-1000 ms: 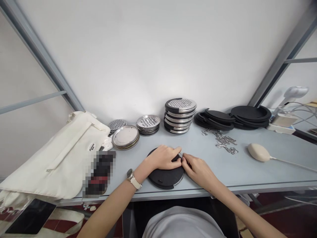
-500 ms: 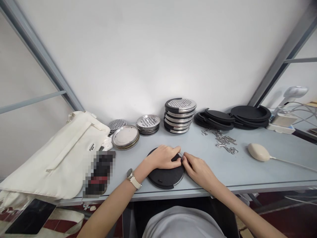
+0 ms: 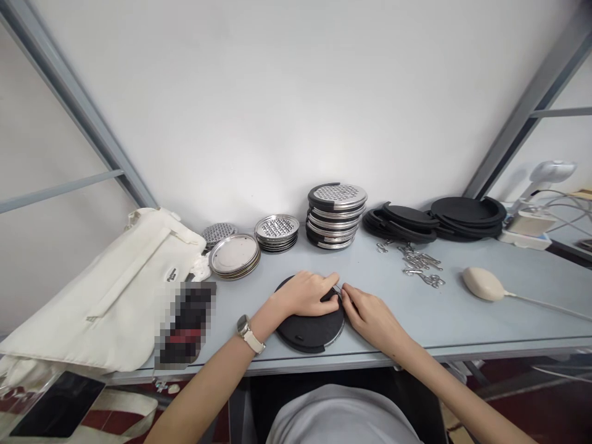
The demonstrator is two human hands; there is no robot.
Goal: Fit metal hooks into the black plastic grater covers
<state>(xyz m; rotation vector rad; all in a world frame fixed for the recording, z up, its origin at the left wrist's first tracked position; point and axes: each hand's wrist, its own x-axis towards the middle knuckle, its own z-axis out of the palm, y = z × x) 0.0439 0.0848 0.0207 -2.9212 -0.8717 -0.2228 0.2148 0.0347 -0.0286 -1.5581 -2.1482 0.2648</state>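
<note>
Grey workbench against a white wall, metal frame struts at both sides. Black round disc lies flat at the near edge, a metal rim showing along its right side. Left hand, watch at the wrist, rests palm-down on the disc's far half, fingers curled. Right hand sits just beside the disc's right edge, fingertips pinched at a small metal clip where both hands meet; grip detail too small to tell. Behind: stack of rimmed perforated discs, loose metal clips, black discs. White bag at left.
</note>
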